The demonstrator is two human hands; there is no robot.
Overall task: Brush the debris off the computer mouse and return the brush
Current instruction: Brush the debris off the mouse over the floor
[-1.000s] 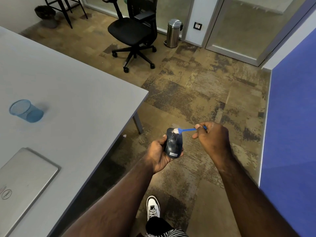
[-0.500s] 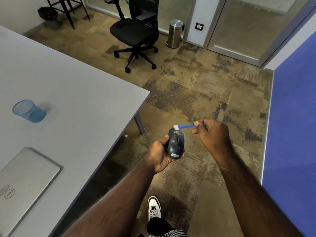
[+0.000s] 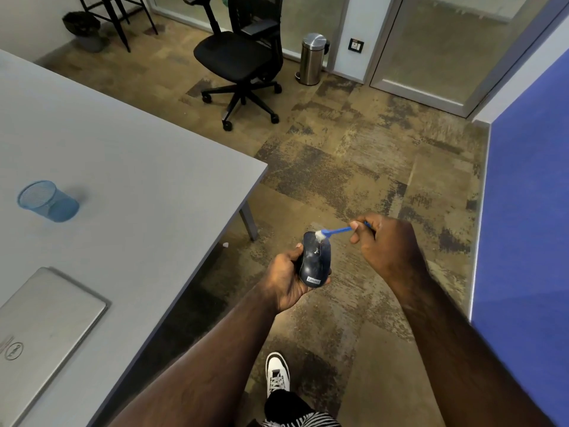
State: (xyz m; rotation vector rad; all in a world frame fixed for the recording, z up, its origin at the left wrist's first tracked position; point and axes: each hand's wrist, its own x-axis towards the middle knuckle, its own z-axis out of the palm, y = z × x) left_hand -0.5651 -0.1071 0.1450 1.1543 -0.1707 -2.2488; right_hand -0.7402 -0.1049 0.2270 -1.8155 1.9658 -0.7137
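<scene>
A dark computer mouse (image 3: pixel 315 261) with a small label at its near end rests in my left hand (image 3: pixel 286 277), held over the carpet beside the table's corner. Pale specks of debris show on its top. My right hand (image 3: pixel 385 246) pinches a thin blue brush (image 3: pixel 337 231) by its handle. The brush's white bristles touch the far end of the mouse. Both hands are away from the table.
A grey table (image 3: pixel 123 180) fills the left, carrying a blue mesh cup (image 3: pixel 46 201) lying on its side and a shut silver laptop (image 3: pixel 40 328). A black office chair (image 3: pixel 243 63) and a steel bin (image 3: pixel 312 58) stand farther off. A blue wall panel (image 3: pixel 529 211) is on the right.
The brush head has swept over the far end of the mouse and sits on its tip again. Both hands stay together over the carpet; my view has shifted slightly.
</scene>
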